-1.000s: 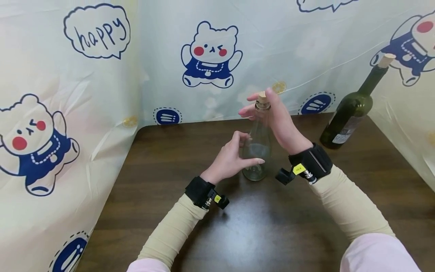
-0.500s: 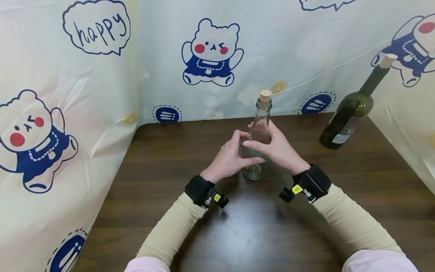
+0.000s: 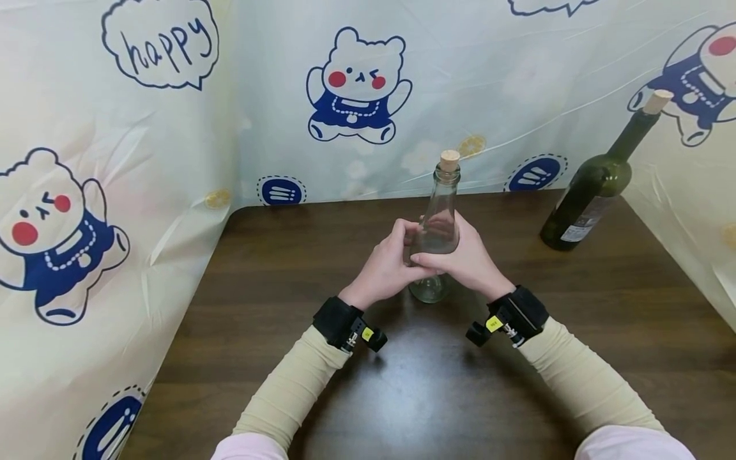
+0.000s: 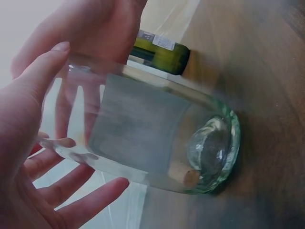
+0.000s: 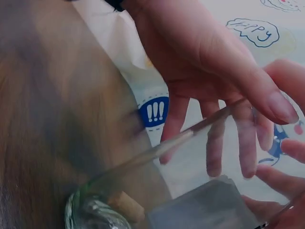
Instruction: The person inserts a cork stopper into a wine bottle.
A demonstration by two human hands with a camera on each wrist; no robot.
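A clear glass bottle [image 3: 444, 198] stands upright on the wooden table, with a cork [image 3: 450, 160] in its mouth. My left hand [image 3: 382, 268] holds its body from the left, thumb in front and fingers around the far side. From the right my right hand [image 3: 474, 262] grips the same bottle, its thumb crossing the front near the left thumb. A grey label [image 4: 138, 124] shows on the glass in the left wrist view. Near the base, a small cork piece [image 4: 185, 174] is visible through the glass. The right fingers are mostly behind the bottle in the head view.
A dark green wine bottle [image 3: 586, 204] with a cork in its neck stands at the table's back right. The brown wooden table [image 3: 276, 268] backs onto a patterned sheet [image 3: 460, 76], which also covers the left and right sides.
My right hand has come down from beside the cork and bottle neck to the bottle's body and now holds it there. The left hand stays in place on the bottle.
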